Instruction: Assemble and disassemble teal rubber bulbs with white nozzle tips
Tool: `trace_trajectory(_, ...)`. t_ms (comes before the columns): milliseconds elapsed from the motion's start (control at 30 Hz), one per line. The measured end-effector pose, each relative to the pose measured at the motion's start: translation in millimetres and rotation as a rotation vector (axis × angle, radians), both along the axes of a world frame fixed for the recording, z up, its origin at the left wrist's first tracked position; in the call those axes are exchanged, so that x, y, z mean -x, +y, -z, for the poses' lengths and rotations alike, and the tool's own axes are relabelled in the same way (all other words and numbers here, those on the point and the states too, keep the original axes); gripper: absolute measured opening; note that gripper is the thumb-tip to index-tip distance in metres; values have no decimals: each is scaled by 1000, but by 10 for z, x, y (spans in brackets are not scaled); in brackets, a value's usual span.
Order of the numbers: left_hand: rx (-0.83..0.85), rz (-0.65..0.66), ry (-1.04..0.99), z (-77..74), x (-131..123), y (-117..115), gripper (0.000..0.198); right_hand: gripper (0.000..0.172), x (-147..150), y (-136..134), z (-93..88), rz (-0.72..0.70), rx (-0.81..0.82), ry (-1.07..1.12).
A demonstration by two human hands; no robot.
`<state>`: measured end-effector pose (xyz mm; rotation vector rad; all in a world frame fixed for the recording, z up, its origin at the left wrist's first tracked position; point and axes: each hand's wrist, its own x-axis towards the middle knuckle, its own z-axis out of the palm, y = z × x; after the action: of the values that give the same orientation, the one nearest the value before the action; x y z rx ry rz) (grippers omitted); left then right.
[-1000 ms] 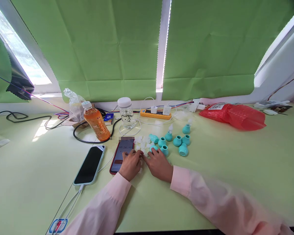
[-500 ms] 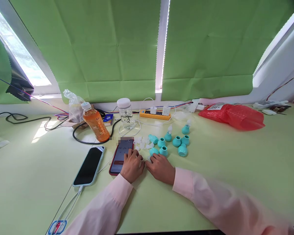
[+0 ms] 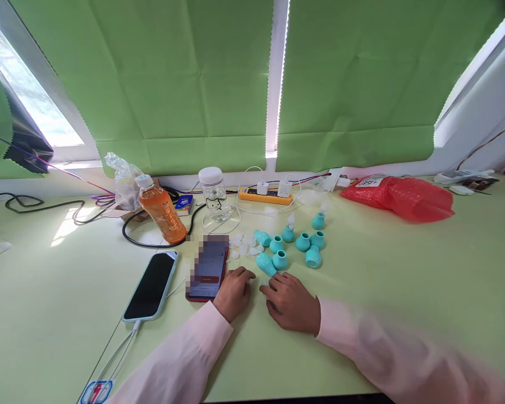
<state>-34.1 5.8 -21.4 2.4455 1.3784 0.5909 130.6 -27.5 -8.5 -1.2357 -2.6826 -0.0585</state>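
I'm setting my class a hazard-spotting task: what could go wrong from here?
The right hand is close to turquoise pots; a nudge might roll one. The left hand, beside the red-edged phone, could bump it. The clear bottle, if knocked over, might leak toward the power strip.

Pots [image 3: 303, 243] are sitting on the surface [image 3: 404, 280], right of two phones [image 3: 151, 286] and nearer than the power strip [image 3: 272, 197].
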Motion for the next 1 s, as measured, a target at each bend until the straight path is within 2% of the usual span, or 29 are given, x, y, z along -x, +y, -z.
trace_trajectory(133,-15,-14,-106,-24,3,13,25,16,-33,33,48,-5,-35,21)
trace_trajectory(233,-5,-5,-273,-83,-1,-8,20,17,-64,62,148,-8,-89,115)
trace_trajectory(433,259,25,-652,-146,-40,-89,16,17,-52,33,260,20,-151,451)
trace_trajectory(667,499,35,-917,-191,-45,-116,17,16,11,-10,175,68,-23,845)
trace_trajectory(833,546,15,-1006,-183,-29,-92,21,14,9,17,165,126,58,992)
trace_trajectory(1000,543,-20,-993,-179,-34,-89,23,16,1,31,203,141,168,1073)
